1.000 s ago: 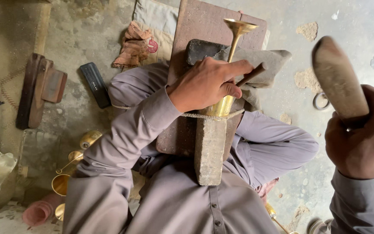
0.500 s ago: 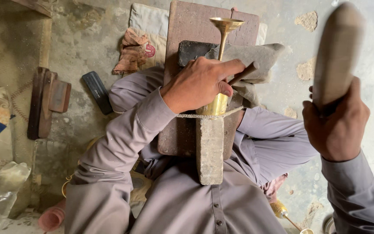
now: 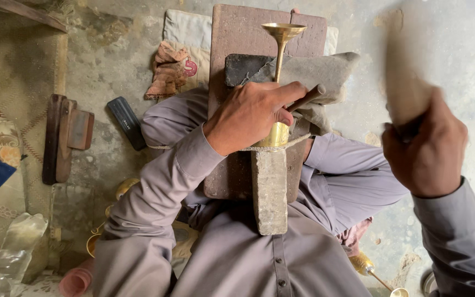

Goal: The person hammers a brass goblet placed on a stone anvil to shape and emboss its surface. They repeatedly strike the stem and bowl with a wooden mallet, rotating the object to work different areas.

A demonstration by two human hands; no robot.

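My left hand [image 3: 251, 113] grips a slim brass goblet-shaped piece [image 3: 280, 60] together with a dark rod [image 3: 309, 96], holding them down on a grey stone block [image 3: 269, 192] that lies across a brown wooden board [image 3: 237, 38]. The brass piece's flared cup points away from me. My right hand [image 3: 427, 151] is raised at the right, closed on the handle of a wooden mallet [image 3: 402, 71], whose head is blurred. I sit cross-legged on the floor in grey clothes.
A grey cloth [image 3: 320, 69] pads the board. A crumpled rag [image 3: 169, 71], a dark flat bar [image 3: 127, 122] and wooden blocks [image 3: 64, 137] lie at the left. Several brass pieces [image 3: 122, 190] sit by my left knee, another brass piece [image 3: 369, 269] at the lower right. A clear plastic bottle [image 3: 12, 253] lies bottom left.
My right hand has swung the mallet from far right inward and higher, and it now blurs with motion. My left hand keeps its grip on the brass piece.
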